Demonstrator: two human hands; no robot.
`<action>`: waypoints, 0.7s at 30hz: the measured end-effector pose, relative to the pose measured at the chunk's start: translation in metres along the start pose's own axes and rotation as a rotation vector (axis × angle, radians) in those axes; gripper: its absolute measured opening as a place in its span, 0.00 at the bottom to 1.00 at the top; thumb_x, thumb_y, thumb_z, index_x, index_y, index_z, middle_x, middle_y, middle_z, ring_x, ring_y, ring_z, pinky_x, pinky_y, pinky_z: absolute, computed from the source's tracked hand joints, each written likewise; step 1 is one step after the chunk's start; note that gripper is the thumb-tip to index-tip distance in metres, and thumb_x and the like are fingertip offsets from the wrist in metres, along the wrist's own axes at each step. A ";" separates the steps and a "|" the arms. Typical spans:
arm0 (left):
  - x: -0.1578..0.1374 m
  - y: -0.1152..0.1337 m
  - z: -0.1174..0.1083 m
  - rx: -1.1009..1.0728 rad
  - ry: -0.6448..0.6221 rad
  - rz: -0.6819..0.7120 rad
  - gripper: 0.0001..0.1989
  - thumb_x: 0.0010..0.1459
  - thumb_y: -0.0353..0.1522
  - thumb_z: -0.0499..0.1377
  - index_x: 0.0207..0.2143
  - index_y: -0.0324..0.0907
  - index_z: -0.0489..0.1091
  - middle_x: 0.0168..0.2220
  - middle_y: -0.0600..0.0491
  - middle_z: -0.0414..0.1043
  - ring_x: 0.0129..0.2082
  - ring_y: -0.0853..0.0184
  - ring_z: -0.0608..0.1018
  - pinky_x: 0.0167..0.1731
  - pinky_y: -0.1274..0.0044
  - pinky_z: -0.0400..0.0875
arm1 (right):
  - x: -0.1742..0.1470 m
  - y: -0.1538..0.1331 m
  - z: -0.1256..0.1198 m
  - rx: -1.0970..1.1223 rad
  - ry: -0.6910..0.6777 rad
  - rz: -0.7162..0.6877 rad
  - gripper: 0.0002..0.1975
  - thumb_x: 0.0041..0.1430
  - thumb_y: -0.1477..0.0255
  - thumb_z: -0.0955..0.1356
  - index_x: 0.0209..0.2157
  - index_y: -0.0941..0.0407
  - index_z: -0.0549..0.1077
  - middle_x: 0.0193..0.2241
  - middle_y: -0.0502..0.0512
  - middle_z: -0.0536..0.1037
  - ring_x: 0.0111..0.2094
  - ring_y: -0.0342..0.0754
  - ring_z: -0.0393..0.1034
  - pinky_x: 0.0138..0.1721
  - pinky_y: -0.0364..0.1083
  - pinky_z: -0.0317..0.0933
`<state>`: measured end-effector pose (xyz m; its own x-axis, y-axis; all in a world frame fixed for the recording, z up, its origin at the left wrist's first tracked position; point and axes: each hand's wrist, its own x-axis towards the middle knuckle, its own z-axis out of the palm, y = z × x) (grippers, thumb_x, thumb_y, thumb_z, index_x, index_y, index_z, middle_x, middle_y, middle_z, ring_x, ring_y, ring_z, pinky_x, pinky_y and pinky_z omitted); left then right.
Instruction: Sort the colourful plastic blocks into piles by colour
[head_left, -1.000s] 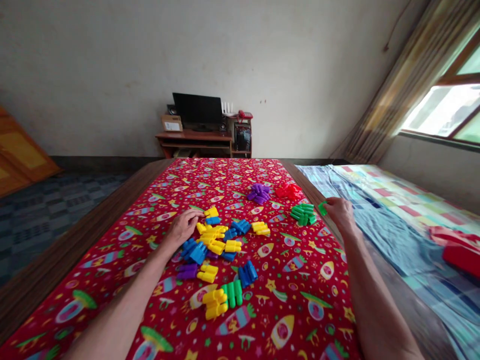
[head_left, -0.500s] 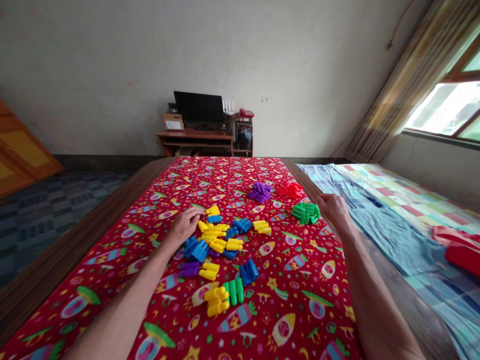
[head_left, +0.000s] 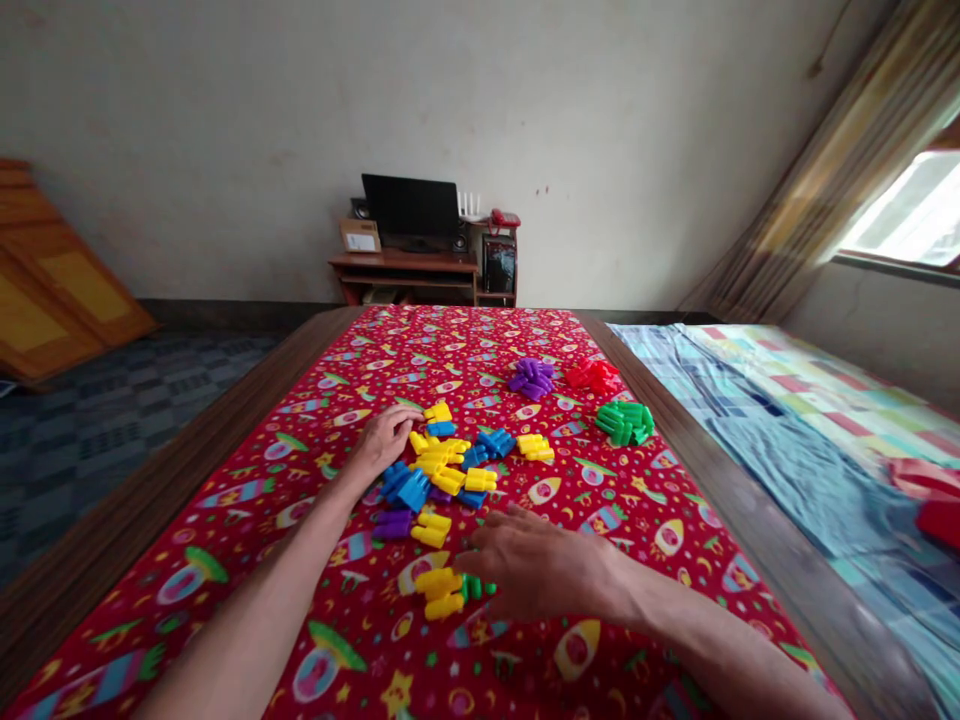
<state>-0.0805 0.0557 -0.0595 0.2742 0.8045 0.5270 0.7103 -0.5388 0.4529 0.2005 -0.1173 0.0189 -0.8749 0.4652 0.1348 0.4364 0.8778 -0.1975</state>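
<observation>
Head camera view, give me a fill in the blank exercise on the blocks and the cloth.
The pile just nearer the viewer than the red pile is ____.
The pile immediately left of the red pile is ____.
The yellow block farthest from the viewer is nearest the person's ____ hand.
The rocket-print cloth has a ____ background.

Missing words: green; purple; left; red.

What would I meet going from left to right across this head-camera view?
Brown wooden cabinet, bare left hand, white device with upright antennas, heap of purple plastic blocks, heap of green plastic blocks, brown-framed glass window.
</observation>
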 end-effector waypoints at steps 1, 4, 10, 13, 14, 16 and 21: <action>0.000 0.000 0.000 -0.001 -0.001 0.000 0.15 0.56 0.32 0.47 0.31 0.42 0.74 0.38 0.48 0.77 0.41 0.62 0.78 0.47 0.68 0.73 | 0.000 -0.004 0.007 -0.040 0.015 -0.012 0.14 0.59 0.70 0.68 0.47 0.54 0.72 0.38 0.54 0.78 0.43 0.49 0.70 0.49 0.48 0.62; 0.000 0.001 -0.001 -0.001 -0.003 0.001 0.16 0.56 0.32 0.47 0.31 0.42 0.74 0.38 0.48 0.77 0.41 0.62 0.78 0.47 0.68 0.73 | 0.006 -0.003 0.011 -0.098 0.038 0.019 0.10 0.60 0.78 0.65 0.43 0.57 0.73 0.32 0.55 0.76 0.38 0.48 0.70 0.46 0.47 0.62; 0.000 0.001 0.000 -0.002 0.001 -0.001 0.15 0.56 0.32 0.47 0.31 0.43 0.74 0.38 0.49 0.78 0.40 0.63 0.78 0.46 0.69 0.73 | 0.013 0.020 -0.018 -0.112 -0.008 0.203 0.06 0.59 0.79 0.65 0.34 0.59 0.74 0.28 0.56 0.76 0.29 0.45 0.68 0.32 0.43 0.57; 0.000 0.000 0.001 -0.004 0.005 0.000 0.15 0.55 0.32 0.47 0.31 0.43 0.74 0.37 0.49 0.78 0.40 0.63 0.78 0.46 0.69 0.73 | 0.008 0.034 -0.033 -0.070 0.001 0.278 0.05 0.60 0.76 0.66 0.35 0.58 0.75 0.28 0.55 0.76 0.27 0.42 0.66 0.28 0.42 0.52; 0.000 0.000 0.001 -0.005 0.006 0.000 0.15 0.55 0.33 0.47 0.31 0.43 0.74 0.37 0.49 0.78 0.40 0.62 0.78 0.46 0.69 0.73 | 0.005 0.041 -0.038 -0.039 0.020 0.295 0.06 0.60 0.74 0.66 0.35 0.58 0.75 0.26 0.53 0.75 0.25 0.41 0.65 0.26 0.41 0.50; 0.000 -0.001 0.001 -0.005 0.008 -0.003 0.14 0.55 0.33 0.48 0.31 0.43 0.74 0.37 0.49 0.78 0.40 0.62 0.78 0.46 0.69 0.73 | -0.004 0.057 -0.052 0.025 0.059 0.347 0.07 0.61 0.72 0.65 0.34 0.57 0.75 0.23 0.49 0.73 0.22 0.39 0.61 0.24 0.40 0.46; 0.001 -0.001 0.000 -0.004 0.012 -0.009 0.14 0.55 0.33 0.48 0.30 0.43 0.74 0.37 0.49 0.78 0.40 0.62 0.78 0.46 0.69 0.73 | -0.046 0.114 -0.082 0.056 0.051 0.615 0.11 0.59 0.72 0.64 0.24 0.59 0.73 0.17 0.47 0.68 0.19 0.38 0.56 0.22 0.40 0.44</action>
<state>-0.0806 0.0571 -0.0596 0.2595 0.8065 0.5313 0.7100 -0.5323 0.4611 0.3080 -0.0291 0.0698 -0.4547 0.8903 0.0255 0.8447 0.4402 -0.3046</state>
